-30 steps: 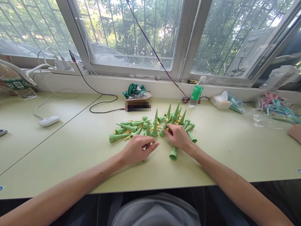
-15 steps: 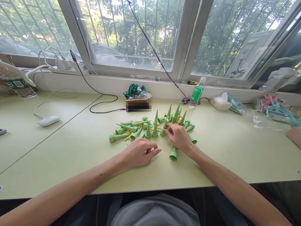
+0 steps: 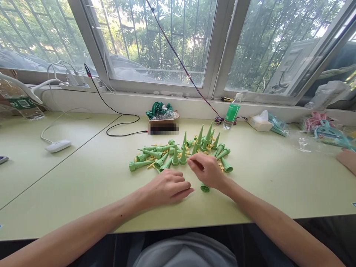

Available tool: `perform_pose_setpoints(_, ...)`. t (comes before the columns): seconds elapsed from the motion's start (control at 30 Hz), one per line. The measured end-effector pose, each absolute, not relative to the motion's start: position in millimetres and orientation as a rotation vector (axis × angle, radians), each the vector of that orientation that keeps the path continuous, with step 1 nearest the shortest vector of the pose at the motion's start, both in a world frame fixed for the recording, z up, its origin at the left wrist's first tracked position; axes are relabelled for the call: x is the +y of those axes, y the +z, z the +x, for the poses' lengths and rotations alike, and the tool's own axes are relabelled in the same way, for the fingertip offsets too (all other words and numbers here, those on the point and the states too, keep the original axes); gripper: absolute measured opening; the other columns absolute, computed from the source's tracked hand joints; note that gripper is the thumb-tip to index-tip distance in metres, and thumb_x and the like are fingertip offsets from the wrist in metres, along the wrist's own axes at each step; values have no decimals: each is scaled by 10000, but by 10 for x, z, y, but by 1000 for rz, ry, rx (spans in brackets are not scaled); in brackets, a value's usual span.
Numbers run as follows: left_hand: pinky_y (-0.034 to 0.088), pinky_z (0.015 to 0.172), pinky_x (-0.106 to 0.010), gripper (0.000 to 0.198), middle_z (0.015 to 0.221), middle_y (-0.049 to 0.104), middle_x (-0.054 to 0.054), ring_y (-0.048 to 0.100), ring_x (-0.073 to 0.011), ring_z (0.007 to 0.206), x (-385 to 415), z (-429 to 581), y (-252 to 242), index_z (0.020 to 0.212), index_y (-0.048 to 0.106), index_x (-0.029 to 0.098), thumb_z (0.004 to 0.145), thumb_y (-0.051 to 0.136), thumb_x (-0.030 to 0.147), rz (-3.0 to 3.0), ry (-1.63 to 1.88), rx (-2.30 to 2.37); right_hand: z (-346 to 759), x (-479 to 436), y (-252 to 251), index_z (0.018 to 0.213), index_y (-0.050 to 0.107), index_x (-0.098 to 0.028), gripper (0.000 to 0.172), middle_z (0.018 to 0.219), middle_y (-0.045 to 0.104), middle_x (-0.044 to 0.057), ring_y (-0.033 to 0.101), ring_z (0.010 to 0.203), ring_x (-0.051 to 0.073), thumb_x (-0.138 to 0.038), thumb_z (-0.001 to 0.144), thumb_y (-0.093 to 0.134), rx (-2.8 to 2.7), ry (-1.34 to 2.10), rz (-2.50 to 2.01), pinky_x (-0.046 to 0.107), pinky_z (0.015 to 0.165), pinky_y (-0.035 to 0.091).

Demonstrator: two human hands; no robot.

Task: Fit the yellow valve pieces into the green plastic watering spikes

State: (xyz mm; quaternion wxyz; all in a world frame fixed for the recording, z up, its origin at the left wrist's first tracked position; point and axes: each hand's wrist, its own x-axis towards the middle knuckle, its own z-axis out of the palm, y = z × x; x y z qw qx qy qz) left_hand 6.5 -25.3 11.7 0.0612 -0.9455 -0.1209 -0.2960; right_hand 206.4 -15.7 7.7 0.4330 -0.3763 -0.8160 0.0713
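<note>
Resting palm down on the pale green table (image 3: 83, 178), the left hand (image 3: 167, 187) lies with its fingers loosely curled and pointing to the right; whether anything sits under them cannot be told. The right hand (image 3: 207, 170) is raised just beside it, wrist bent, with thumb and fingertips (image 3: 191, 163) pinched together; what they pinch, if anything, is too small to make out. One green cone (image 3: 205, 188) lies partly hidden beneath that hand, its wide round end showing near the wrist. Just beyond both hands spreads the pile of green cones (image 3: 167, 154), slim plastic spikes with flared open bases. Some stand upright on their bases, others lie on their sides, and small yellow pieces (image 3: 151, 165) are scattered among them. Behind the pile, near the window sill, a small cardboard box (image 3: 162, 124) holds crumpled green material and clear plastic. A bottle with a green label (image 3: 231, 113) stands further right, with a tissue box (image 3: 260, 122) beside it. Another person's hand (image 3: 346, 159) shows at the right edge.
</note>
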Motion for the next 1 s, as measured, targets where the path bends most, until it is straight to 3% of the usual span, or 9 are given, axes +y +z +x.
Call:
perform_pose_setpoints(0.37, 358, 485, -289, 322, 498, 543, 12, 481, -116, 466, -333, 114, 39, 631, 534, 194, 952, 533, 222, -2840, -983, -298, 2019, -205, 74, 1042, 681, -171, 277, 902, 740, 72, 662, 775, 171, -301, 1044, 436, -2305, 310, -735, 273, 720, 473)
perform_pose_setpoints(0.67, 344, 473, -285, 244, 517, 544, 13, 480, -116, 461, -383, 103, 71, 721, 559, 191, 955, 496, 165, -2792, -1171, -349, 2023, -203, 73, 1124, 672, -141, 441, 955, 737, 102, 657, 814, 180, -415, 1077, 329, -2344, 375, -687, 290, 764, 485)
perform_pose_setpoints(1.0, 368, 507, -264, 233, 523, 453, 44, 422, -105, 481, -418, 116, 40, 758, 585, 169, 942, 613, 309, -2641, -1045, 44, 2007, -227, 147, 1275, 644, -117, 687, 1011, 732, 120, 648, 892, 196, -559, 1066, 162, -2460, 560, -541, 319, 843, 467)
